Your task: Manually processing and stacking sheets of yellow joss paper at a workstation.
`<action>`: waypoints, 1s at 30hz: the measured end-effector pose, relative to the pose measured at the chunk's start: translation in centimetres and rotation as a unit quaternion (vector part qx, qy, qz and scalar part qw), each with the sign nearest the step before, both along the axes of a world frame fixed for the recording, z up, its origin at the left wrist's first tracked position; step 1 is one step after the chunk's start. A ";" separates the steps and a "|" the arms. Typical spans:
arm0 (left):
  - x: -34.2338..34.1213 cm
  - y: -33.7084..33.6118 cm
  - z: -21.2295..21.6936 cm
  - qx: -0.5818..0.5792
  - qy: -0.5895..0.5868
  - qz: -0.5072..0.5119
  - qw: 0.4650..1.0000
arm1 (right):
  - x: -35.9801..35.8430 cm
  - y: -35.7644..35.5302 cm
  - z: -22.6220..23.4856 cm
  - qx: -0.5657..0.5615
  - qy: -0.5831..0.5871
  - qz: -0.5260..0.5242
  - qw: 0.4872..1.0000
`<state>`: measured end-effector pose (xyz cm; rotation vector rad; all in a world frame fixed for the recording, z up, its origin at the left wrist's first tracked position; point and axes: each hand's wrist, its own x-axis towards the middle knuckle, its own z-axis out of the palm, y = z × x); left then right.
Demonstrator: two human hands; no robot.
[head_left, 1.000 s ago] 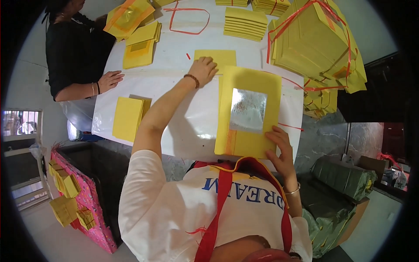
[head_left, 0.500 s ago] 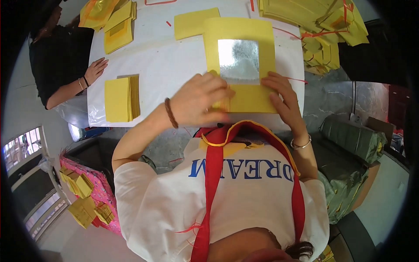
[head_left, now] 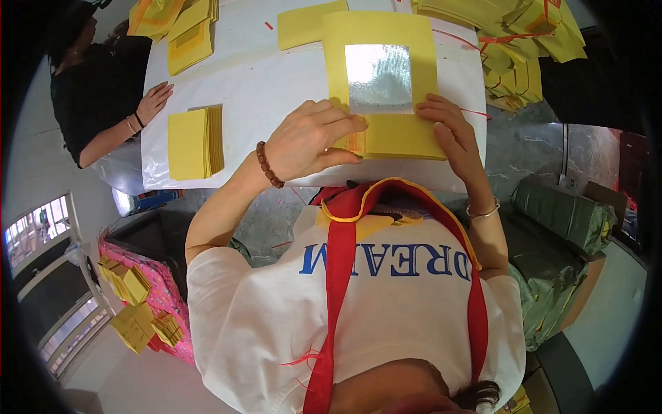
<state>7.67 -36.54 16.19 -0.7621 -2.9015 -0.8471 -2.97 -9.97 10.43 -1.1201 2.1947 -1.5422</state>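
In front of me on the white-covered table lies a stack of yellow joss paper [head_left: 407, 134]. A shiny silver foil square [head_left: 379, 79] sits on its top sheet. My left hand [head_left: 314, 138] is at the lower left edge, fingers on the paper and thumb held apart from them. An orange-red patch shows on the paper between that thumb and the fingers. Along the right edge rests my right hand [head_left: 452, 138], its fingers stretched over the border and its thumb apart. Whether a sheet is raised under either hand is hidden.
A neat yellow paper stack [head_left: 189, 145] stands at the table's left. More yellow sheets [head_left: 314, 24] lie behind my stack. Yellow bundles with red ties [head_left: 514, 69] fill the far right corner. At the left edge, another person's hand [head_left: 153, 102] rests on the table.
My left hand, blurred before, is now sharp, its thumb and fingers more clearly apart at the stack's lower left edge. The whole table view has shifted slightly upward.
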 end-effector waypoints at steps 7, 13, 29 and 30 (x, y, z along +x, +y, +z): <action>-0.1 -0.2 0.3 0.018 -0.023 -0.019 0.999 | -0.2 0.0 -0.2 -0.013 -0.006 0.000 1.000; 0.2 -0.1 0.4 0.030 -0.012 -0.004 0.999 | -0.2 -0.1 -0.2 -0.011 -0.012 0.003 1.000; -0.3 -0.6 0.3 0.063 -0.063 0.032 0.996 | -0.3 -0.1 -0.2 -0.032 -0.022 0.011 0.999; -0.3 -0.7 0.3 0.073 -0.074 0.032 0.994 | -0.3 -0.1 -0.2 -0.032 -0.024 0.011 0.999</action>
